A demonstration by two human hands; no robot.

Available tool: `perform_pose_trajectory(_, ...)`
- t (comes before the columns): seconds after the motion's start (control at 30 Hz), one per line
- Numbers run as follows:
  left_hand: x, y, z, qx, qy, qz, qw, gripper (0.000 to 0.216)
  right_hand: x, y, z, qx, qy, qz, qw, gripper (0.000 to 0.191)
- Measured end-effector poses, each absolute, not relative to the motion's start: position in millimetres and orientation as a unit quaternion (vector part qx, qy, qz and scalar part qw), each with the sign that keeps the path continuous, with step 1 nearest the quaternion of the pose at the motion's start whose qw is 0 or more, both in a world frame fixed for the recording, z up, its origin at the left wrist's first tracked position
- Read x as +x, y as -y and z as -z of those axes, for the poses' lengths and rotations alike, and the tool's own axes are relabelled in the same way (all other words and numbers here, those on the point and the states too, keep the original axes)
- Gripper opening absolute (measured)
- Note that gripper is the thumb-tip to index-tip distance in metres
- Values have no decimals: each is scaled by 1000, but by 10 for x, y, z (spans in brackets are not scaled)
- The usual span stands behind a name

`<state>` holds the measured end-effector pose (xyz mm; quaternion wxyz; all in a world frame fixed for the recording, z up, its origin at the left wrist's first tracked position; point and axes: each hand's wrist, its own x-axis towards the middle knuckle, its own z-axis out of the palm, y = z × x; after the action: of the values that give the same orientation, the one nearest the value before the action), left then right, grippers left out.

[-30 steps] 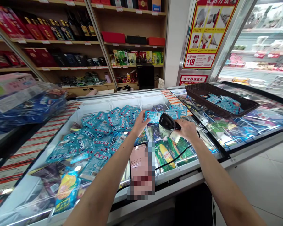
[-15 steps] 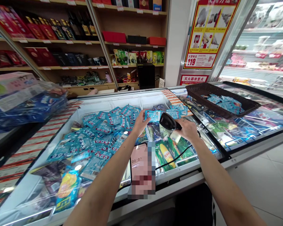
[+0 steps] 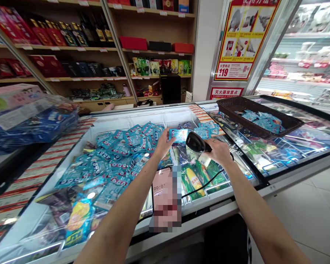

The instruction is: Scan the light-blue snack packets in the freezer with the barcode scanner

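My left hand [image 3: 162, 145] is closed on a small blue packet [image 3: 178, 135] and holds it up over the open chest freezer [image 3: 159, 116]. Close to its right, my right hand [image 3: 219, 152] grips a black barcode scanner [image 3: 197, 142] whose head points at the packet. The scanner's black cable [image 3: 206, 183] runs down toward the freezer's front edge. A heap of the same blue packets [image 3: 118, 154] fills the freezer's left half, just left of my left hand.
A dark wicker basket [image 3: 231, 107] holding more blue packets rests on the glass lid at the right. Green and yellow ice-cream packs [image 3: 194, 178] lie under my right hand. A phone [image 3: 165, 190] stands at the front rim. Shelves of goods line the back wall.
The blue packet has shifted very slightly in my left hand. The phone's timer reading has changed. Both hands stay where they were.
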<state>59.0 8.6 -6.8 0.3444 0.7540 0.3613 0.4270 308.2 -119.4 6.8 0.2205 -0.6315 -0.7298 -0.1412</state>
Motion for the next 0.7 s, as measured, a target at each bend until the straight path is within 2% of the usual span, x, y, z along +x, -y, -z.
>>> perform_pose_trajectory(0.33, 598, -73, 46, 762, -359, -425, 332, 48, 3097, 1182, -44, -629, 723, 165, 235, 38)
perform_pose_trajectory(0.57, 604, -21, 17, 763, -406, -458, 207, 51, 3127, 1164, -20, -626, 721, 171, 243, 36)
perform_pose_trajectory(0.7, 624, 12, -74, 793, -409, -427, 148, 49, 3150, 1154, -18, -632, 716, 171, 241, 36)
